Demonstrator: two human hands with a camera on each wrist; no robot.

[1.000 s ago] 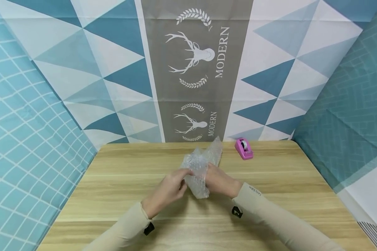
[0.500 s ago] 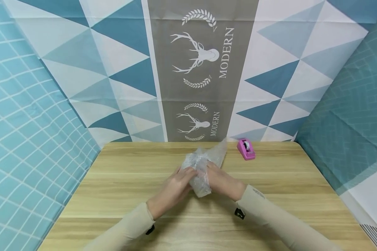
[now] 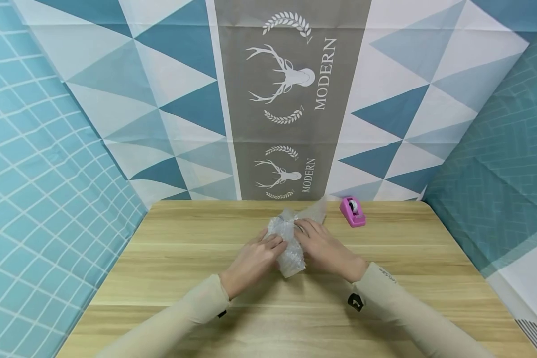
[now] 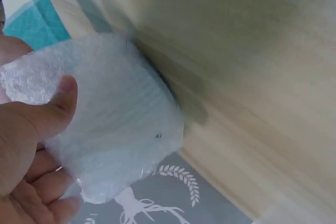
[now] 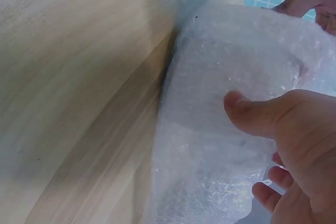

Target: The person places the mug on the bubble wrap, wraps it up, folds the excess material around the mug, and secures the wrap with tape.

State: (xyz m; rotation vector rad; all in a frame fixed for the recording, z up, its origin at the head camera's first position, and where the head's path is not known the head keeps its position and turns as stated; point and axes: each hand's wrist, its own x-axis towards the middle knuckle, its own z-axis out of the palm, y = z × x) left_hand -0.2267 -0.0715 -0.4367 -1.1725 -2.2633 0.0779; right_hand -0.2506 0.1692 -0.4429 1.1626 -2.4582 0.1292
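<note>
A crumpled piece of clear bubble wrap (image 3: 291, 261) is held between both hands, over the far half of the wooden table. My left hand (image 3: 256, 259) grips its left side; in the left wrist view the thumb lies across the wrap's near face (image 4: 115, 114) and the other fingers curl at its edge. My right hand (image 3: 327, 250) holds the opposite side, with its thumb pressed on the plastic (image 5: 210, 77) and fingers bent behind in the right wrist view. A loose flap sticks out beyond the right hand toward the wall. Whatever the layers may enclose is hidden.
A pink tape dispenser (image 3: 352, 212) with a roll in it stands near the table's back edge, right of the hands. Behind the wooden table (image 3: 183, 228) hangs a patterned cloth (image 3: 286, 99) with deer heads and triangles. Blue tile-print sheets (image 3: 36, 174) flank the sides.
The right hand has shifted its grip, its fingers now over the wrap's upper right. The left fingers lie flatter over the left side. The view has swung slightly left.
</note>
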